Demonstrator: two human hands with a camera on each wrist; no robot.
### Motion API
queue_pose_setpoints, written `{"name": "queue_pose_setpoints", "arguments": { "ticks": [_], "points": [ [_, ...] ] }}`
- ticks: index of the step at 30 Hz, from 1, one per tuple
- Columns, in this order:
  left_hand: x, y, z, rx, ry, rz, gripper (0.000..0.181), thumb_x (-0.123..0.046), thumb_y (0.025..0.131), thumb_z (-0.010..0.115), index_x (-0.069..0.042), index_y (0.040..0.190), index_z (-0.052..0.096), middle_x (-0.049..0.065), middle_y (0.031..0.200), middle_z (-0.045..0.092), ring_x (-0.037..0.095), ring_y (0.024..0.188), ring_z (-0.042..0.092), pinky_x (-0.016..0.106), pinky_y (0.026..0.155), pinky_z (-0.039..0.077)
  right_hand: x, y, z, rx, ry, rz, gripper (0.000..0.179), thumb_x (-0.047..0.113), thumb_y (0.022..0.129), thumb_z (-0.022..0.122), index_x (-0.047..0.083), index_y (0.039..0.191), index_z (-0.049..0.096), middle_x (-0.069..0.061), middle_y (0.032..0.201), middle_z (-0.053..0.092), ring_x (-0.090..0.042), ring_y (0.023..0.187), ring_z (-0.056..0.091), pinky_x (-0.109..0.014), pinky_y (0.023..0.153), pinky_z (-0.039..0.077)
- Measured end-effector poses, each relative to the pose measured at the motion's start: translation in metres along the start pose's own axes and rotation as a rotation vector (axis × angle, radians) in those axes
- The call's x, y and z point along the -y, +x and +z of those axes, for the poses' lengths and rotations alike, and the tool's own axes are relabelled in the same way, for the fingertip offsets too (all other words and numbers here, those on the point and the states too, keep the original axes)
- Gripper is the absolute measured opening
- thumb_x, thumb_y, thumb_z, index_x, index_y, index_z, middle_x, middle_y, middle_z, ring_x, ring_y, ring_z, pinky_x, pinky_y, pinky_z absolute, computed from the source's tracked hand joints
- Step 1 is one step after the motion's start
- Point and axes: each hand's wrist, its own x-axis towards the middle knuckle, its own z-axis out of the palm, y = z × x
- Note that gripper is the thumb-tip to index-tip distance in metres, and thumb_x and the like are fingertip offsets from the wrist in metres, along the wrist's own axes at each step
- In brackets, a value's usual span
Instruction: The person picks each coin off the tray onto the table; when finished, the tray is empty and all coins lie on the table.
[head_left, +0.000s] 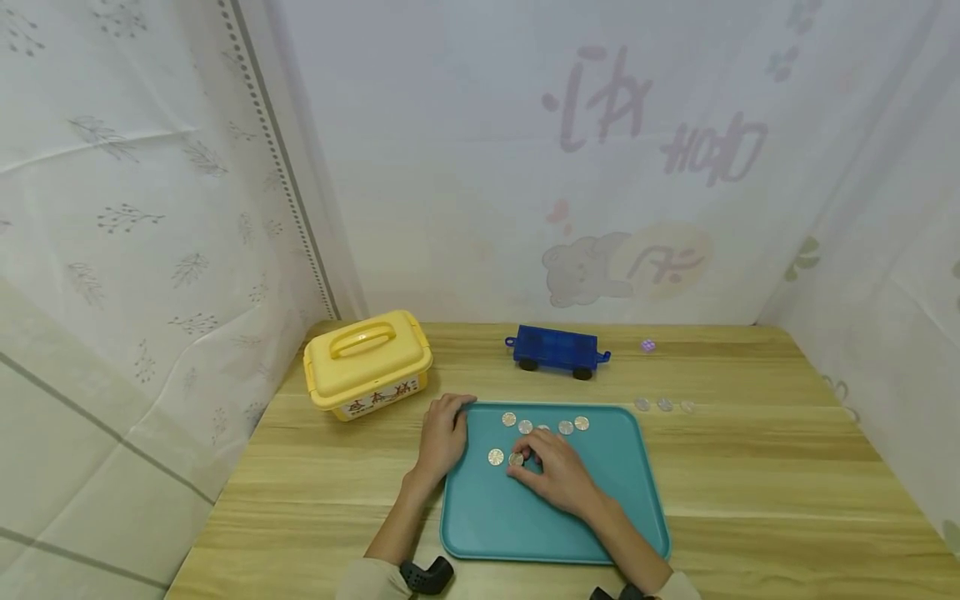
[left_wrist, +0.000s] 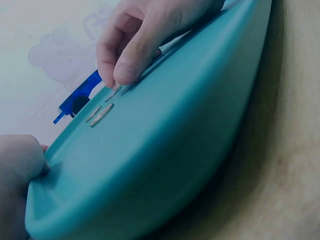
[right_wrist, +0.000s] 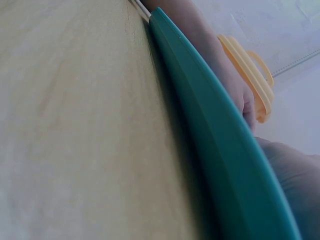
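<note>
On the teal tray [head_left: 525, 525], my right hand [head_left: 558, 471] pinches a coin [head_left: 516, 459] between thumb and fingers, close over the tray's surface. Just left of it another coin [head_left: 496, 457] lies flat. Behind the right hand a row of several coins [head_left: 566, 427] runs along the tray's back part, one of them partly covered by the hand. My left hand [head_left: 442, 437] holds the tray's back left corner, its thumb inside the rim and its fingers outside. The left wrist view shows the right hand's thumb [left_wrist: 132, 65] and fingers meeting at the coin's edge.
A yellow lidded box [head_left: 369, 362] with a handle stands left of the tray. Behind the tray is a blue toy wagon [head_left: 555, 348], with a small purple piece [head_left: 648, 345] to its right. Three clear discs [head_left: 665, 405] lie on the wooden table [head_left: 765, 483] beyond the tray's right corner.
</note>
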Motion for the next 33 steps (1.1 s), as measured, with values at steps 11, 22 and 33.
{"name": "queue_pose_setpoints", "arguments": {
  "ticks": [11,22,33],
  "points": [
    [0.000,-0.001,0.000,0.000,-0.005,0.012,0.027,0.002,0.094,0.057,-0.007,0.115,0.072,0.010,0.113,0.069,0.030,0.103,0.058,0.047,0.092,0.042,0.010,-0.001,-0.011,-0.064,0.069,0.069,0.024,0.032,0.083,0.081,0.024,0.100,0.066,0.016,0.095,0.061,-0.002,0.089,0.058,-0.028,0.080,0.052],
    [0.003,-0.004,0.001,-0.001,-0.004,0.018,0.026,0.001,0.095,0.058,-0.009,0.114,0.072,0.009,0.111,0.069,0.028,0.102,0.059,0.047,0.091,0.042,-0.006,-0.010,-0.060,-0.181,0.059,0.048,0.024,0.021,0.083,0.081,0.013,0.102,0.068,0.008,0.096,0.065,-0.011,0.089,0.058,-0.039,0.077,0.052],
    [0.000,-0.002,-0.001,-0.004,-0.011,0.006,0.026,0.001,0.095,0.057,-0.008,0.115,0.072,0.010,0.112,0.069,0.029,0.104,0.059,0.047,0.092,0.042,-0.070,-0.044,-0.128,-0.239,0.004,0.295,0.031,0.024,0.092,0.073,0.005,0.115,0.066,-0.004,0.110,0.064,-0.011,0.098,0.053,-0.020,0.082,0.046]
  ]
}}
